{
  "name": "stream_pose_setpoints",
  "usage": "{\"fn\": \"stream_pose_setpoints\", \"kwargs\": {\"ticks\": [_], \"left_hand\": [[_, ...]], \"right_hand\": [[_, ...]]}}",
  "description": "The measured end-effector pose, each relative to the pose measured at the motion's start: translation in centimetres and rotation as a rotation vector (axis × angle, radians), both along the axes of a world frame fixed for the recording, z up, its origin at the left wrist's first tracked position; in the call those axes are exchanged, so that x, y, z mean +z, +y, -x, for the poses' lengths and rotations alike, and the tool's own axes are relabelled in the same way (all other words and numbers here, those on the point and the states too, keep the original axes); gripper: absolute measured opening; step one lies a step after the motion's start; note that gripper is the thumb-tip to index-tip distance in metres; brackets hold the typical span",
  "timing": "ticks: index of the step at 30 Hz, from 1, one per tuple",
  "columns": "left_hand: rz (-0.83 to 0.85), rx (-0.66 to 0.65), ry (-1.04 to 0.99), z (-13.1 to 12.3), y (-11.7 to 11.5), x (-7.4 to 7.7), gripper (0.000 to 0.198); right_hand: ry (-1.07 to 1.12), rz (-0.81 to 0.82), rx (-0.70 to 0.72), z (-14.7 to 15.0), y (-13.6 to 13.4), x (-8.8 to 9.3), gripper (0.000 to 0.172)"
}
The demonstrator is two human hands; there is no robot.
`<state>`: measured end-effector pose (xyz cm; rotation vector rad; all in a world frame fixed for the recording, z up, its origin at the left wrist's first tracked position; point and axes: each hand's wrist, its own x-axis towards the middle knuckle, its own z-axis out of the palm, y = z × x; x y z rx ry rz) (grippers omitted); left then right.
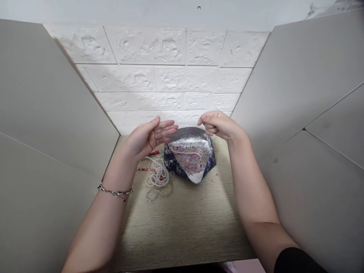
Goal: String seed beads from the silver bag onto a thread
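Bag (189, 133): crinkly shiny silver inside, dark blue outside, back-middle of the tabletop (182, 227), loaded with tiny pinkish beads (189, 161)
Bead strands (158, 178): white, loopy tangle just left of it
Left hand (153, 135): open, fingers nearly straight, can't see it gripping anything
Right hand (216, 124): curled into a pinch, can't tell if it's got anything
Surface: pale, streaky woodgrain
Wall (153, 45): white, bumpy brick-look, grey panels (301, 83) either side

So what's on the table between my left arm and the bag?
The head view shows a tangle of white, clear and red bead strands, with a red item behind, between your left arm and the bag.
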<state>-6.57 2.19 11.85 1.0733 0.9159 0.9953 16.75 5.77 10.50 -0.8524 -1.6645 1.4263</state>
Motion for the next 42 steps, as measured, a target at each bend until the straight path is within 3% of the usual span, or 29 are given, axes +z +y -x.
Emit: {"fn": "stream_pose_setpoints", "kwargs": {"ticks": [3,6,10,13,17,21,22,24,26,30,33,36,39,42], "left_hand": [[0.001,0.045,-0.098,0.2,0.2,0.1,0.034],[-0.015,0.132,-0.134,0.9,0.4,0.3,0.033],[0.017,0.175,0.004,2.2,0.8,0.5,0.033],[-0.017,0.216,0.151,2.5,1.1,0.2,0.030],[-0.043,0.184,0.192,1.9,1.1,-0.2,0.029],[-0.086,0.029,0.176,0.8,0.6,-0.4,0.031],[-0.094,0.004,0.179,0.5,0.4,-0.5,0.032],[-0.098,-0.033,0.190,0.1,0.2,-0.5,0.032],[-0.098,-0.048,0.199,-0.2,0.0,-0.4,0.032],[-0.116,-0.049,0.210,-0.4,-0.1,-0.2,0.033],[-0.124,-0.062,0.201,-0.2,-0.2,-0.1,0.033],[-0.117,-0.033,0.220,0.1,-0.1,-0.1,0.033],[-0.105,0.008,0.281,0.5,0.0,0.0,0.032],[-0.066,0.028,0.296,0.7,0.1,-0.1,0.031]], "right_hand": [[0.029,-0.010,-0.083,-0.3,-0.1,0.3,0.023],[0.113,-0.026,-0.252,-1.0,0.0,0.7,0.019],[0.271,-0.062,-0.566,-1.9,0.9,0.4,0.022],[0.297,-0.094,-0.727,-2.1,1.9,-0.4,0.026],[0.042,-0.178,-0.923,-1.4,3.0,-1.5,0.028],[-0.306,-0.542,-1.232,0.5,3.0,-1.7,0.031],[-0.351,-0.611,-1.220,1.2,2.8,-1.7,0.038],[-0.371,-0.627,-1.031,2.9,2.3,-1.5,0.051],[-0.285,-0.473,-0.687,4.5,1.5,-1.3,0.058],[0.011,0.008,0.107,7.0,-0.3,-1.3,0.069],[0.010,0.067,0.467,7.4,-1.0,-1.5,0.060],[-0.167,0.060,0.524,6.5,-0.9,-1.4,0.042],[-0.244,0.084,0.394,5.0,-0.5,-1.1,0.039],[-0.151,0.091,0.237,3.5,-0.4,-0.5,0.039]]}}
